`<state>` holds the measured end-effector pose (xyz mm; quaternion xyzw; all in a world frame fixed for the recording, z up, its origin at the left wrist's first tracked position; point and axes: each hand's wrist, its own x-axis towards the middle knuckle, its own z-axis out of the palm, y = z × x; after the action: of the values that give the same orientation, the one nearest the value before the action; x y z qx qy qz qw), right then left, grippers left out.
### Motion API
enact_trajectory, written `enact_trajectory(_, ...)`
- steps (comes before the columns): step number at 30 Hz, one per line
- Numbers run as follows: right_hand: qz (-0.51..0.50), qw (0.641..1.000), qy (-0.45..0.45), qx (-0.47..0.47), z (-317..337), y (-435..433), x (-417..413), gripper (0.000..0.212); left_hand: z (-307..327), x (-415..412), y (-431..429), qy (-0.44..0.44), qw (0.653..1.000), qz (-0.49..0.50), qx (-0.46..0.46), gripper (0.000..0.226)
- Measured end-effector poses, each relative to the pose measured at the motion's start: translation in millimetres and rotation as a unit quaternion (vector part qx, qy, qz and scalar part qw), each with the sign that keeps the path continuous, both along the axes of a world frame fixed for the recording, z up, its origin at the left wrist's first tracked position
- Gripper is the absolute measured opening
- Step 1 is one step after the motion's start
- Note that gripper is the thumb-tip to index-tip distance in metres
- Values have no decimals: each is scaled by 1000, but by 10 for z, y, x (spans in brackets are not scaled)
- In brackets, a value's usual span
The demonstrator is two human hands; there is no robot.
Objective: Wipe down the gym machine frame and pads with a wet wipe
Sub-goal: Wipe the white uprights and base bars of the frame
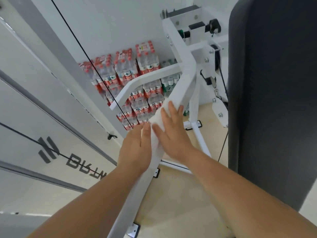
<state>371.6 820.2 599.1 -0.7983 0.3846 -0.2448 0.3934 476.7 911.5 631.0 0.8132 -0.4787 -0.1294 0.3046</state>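
Rear wall [120,23]: plain white. Floor [171,194]: pale beige. Shrink-wrapped packs of bottled water [127,69] stand stacked against the wall. Left: a lettered panel [25,103], possibly frosted glass, grey-framed.

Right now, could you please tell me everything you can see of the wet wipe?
The wet wipe is white, soft and crumpled, looking like thin cloth. It lies draped over the sloping white frame bar. The right hand presses it with spread fingers; the left hand rests against its left edge. Its underside is hidden.
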Motion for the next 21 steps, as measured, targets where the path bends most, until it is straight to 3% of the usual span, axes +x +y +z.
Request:
enact_trajectory(4,73,997,0,6,-102,263,-135,98,39,-14,11,43,999,1,-31,87)
enact_trajectory(7,15,1000,6,15,-24,-168,-17,88,43,-11,-29,47,998,-4,32,77)
enact_trajectory(11,-74,993,-54,74,123,-778,100,62,23,36,-91,64,991,5,116,74)
enact_trajectory(16,-35,999,21,28,112,-503,10,75,15,58,-101,103,987,2,126,70)
enact_trajectory(21,71,996,48,-30,-67,22,-214,88,-9,124,-198,216,966,36,135,76)
